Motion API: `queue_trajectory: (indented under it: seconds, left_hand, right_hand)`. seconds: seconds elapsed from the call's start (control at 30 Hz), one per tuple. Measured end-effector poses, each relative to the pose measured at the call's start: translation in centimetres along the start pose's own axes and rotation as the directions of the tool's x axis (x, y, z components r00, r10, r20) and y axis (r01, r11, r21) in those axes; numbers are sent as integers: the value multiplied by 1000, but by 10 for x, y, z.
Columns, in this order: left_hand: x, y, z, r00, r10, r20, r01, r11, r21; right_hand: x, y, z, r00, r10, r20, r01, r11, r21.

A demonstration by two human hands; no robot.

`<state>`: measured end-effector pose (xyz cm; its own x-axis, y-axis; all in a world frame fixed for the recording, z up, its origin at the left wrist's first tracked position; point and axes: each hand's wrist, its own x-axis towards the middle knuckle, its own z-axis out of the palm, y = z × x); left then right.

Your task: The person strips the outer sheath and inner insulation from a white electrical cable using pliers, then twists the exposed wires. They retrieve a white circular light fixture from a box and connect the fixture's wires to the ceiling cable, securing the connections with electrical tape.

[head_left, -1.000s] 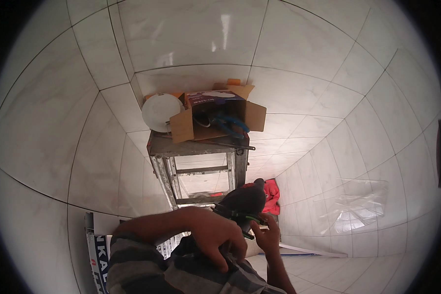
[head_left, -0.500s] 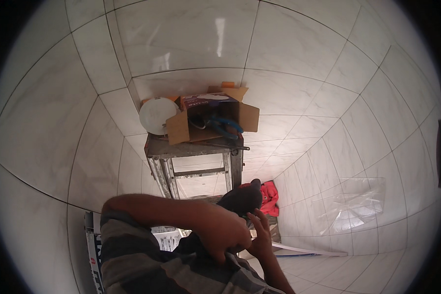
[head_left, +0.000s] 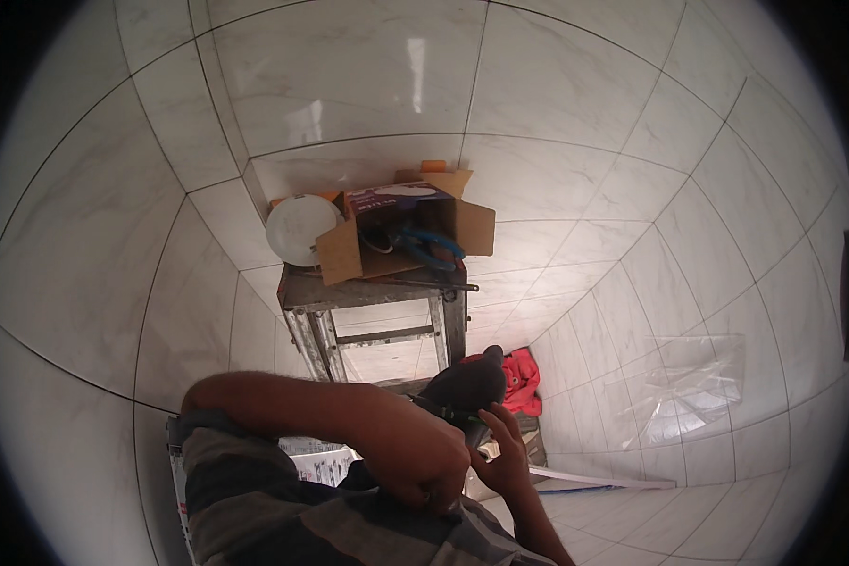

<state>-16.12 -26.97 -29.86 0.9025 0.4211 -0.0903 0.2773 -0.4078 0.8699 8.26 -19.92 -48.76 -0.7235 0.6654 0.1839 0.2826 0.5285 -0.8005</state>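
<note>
Left hand (head_left: 423,464) had its fingers curled in, knuckles up, and tbh I couldn't tell what was in them, since the back of the hand blocked the view. Right hand (head_left: 506,460) was just beside it at 3 o'clock, fingers bent and raised, with a bit of a gap between them and the thumb. The tips were right by the lower edge of a dark rounded thing (head_left: 467,382), but I couldn't tell if they had a grip on it. That thing sat at 12 o'clock from the hands, narrow end up, too murky to say what it was.

Just past it at 1 o'clock was some red cloth (head_left: 523,382). Further out at 11 o'clock stood a beat-up metal stepladder (head_left: 387,334), and its top carried an open cardboard box (head_left: 476,229) on its side, with a blue-handled tool (head_left: 432,247) in the opening. A round white disc (head_left: 300,231) leaned at the box's 9 o'clock, and a thin dark rod (head_left: 457,286) lay along the front. Over toward 2–3 o'clock from the hands, well apart, was a clear plastic sheet (head_left: 693,391), with a long pale strip (head_left: 613,481) nearer at 3–4.
</note>
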Motion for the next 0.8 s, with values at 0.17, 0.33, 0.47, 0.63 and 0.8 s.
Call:
queue_trajectory:
  seconds: [0.17, 0.33, 0.47, 0.63, 0.8]
  left_hand:
    - [-1, 1, -9, 999, -53, 4, 52, 991, 119]
    - [-18, 37, -39, 996, -64, -58, 69, 993, 92]
    - [-64, 49, -52, 741, 11, -671, 91, 989, 116]
    - [-83, 14, -68, 127, 44, -991, 805, 579, 129]
    - [-80, -72, -69, 79, -155, -985, 954, 298, 30]
  right_hand:
    - [3, -1, -2, 998, -57, -6, 56, 993, -108]
    - [4, -1, -1, 999, -43, -11, 42, 995, -86]
    - [3, 0, 0, 997, -66, -30, 63, 995, -83]
    - [6, -1, -1, 997, -58, -42, 55, 996, -66]
    - [14, -16, -8, 995, -83, -51, 74, 986, -151]
